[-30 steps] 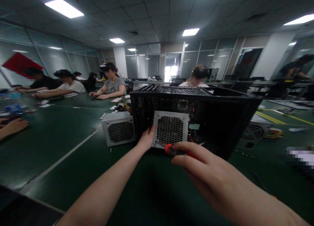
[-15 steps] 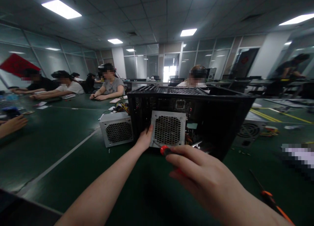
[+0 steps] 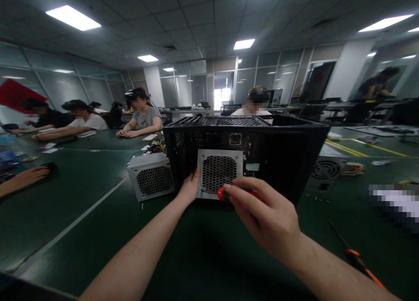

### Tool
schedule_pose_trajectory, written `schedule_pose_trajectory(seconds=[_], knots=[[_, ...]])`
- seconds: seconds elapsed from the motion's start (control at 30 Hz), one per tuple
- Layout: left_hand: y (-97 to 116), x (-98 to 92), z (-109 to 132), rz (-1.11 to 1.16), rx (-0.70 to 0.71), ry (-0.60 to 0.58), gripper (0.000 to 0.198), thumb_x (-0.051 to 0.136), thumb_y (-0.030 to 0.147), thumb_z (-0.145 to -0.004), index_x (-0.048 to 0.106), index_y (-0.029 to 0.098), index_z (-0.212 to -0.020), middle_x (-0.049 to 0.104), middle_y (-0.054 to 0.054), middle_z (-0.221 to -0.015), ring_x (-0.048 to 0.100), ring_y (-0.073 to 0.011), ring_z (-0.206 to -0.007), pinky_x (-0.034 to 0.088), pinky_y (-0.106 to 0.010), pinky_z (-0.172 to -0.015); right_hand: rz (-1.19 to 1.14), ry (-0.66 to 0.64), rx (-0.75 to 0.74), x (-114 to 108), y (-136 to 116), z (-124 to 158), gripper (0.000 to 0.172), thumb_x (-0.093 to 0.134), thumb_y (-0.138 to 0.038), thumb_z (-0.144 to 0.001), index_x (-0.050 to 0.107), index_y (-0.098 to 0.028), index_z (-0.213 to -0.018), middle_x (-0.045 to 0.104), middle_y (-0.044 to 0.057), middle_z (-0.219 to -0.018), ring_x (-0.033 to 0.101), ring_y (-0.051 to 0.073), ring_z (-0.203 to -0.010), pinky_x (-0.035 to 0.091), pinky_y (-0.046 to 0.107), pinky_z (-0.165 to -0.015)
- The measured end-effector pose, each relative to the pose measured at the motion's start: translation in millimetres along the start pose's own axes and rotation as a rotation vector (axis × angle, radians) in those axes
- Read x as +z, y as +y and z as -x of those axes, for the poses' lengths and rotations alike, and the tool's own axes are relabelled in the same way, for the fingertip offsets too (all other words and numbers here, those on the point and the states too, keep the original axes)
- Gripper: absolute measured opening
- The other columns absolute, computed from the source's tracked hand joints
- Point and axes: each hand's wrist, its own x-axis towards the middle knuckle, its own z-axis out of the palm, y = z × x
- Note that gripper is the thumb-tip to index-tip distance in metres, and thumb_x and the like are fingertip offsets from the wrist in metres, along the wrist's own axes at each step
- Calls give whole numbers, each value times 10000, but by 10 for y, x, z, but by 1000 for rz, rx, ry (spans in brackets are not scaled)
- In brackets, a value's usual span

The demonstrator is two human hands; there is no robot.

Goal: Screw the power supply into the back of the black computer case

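Note:
A black computer case (image 3: 281, 161) lies on the table with its open side towards me. At its opening sits a grey power supply unit (image 3: 209, 152) with a honeycomb grille, which my left hand (image 3: 189, 189) grips by its left edge; some of those fingers are hidden behind it. Closed around a screwdriver (image 3: 221, 193) with a red and black handle, my right hand (image 3: 270, 216) is in front of the unit's lower right part. The screwdriver's tip is hard to make out against the unit.
A second power supply (image 3: 153, 179) stands left of the case, a third with a fan (image 3: 324, 168) to its right, near small scattered screws (image 3: 317, 199). An orange and black screwdriver (image 3: 355, 255) lies at right. At far left, another person's hand (image 3: 31, 179) rests on the table.
My right hand and its screwdriver have risen slightly and tilted against the power supply's front. The left hand keeps its hold. The whole view has shifted a little.

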Motion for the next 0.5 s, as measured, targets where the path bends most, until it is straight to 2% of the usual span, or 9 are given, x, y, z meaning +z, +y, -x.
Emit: schedule_pose_trajectory(seconds=[0.1,0.17,0.27,0.37,0.5], knots=[[-9,-4,-7,-2,9,-21,708,212,653,-847,556,155,-1214,574,-129,-1265,479,-253,-1233,329,-386,-1051,-21,-143,-64,-58,-77,-23,174,531,-179,-841,629,-141,-979,623,107,-915,598,168,-765,527,275,-609],[-7,-6,-8,-14,6,-26,711,214,658,-844,563,155,-1205,579,-135,-1255,484,-260,-1227,329,-392,-1050,-66,-276,-25,-143,-137,-66,202,516,-198,-835,628,-153,-998,611,121,-986,598,187,-816,538,303,-647],[4,-5,-2,-1,6,-15,707,226,657,-843,548,155,-1223,573,-136,-1264,477,-260,-1235,328,-390,-1051,-136,-411,12,-245,-223,-112,316,461,-75,-776,623,-174,-1029,585,127,-1099,591,200,-932,541,310,-736],[15,-2,6,17,11,-11,683,240,642,-850,543,162,-1229,568,-119,-1276,465,-239,-1249,324,-359,-1055,-151,-464,-16,-265,-273,-105,429,415,26,-681,633,-173,-992,592,128,-1117,587,203,-993,539,297,-770],[20,-4,7,19,-7,-27,699,237,646,-848,544,146,-1228,568,-129,-1274,469,-240,-1246,324,-349,-1055,-137,-476,-35,-238,-274,-70,457,412,48,-651,630,-165,-992,606,133,-1095,601,203,-981,546,294,-759]])
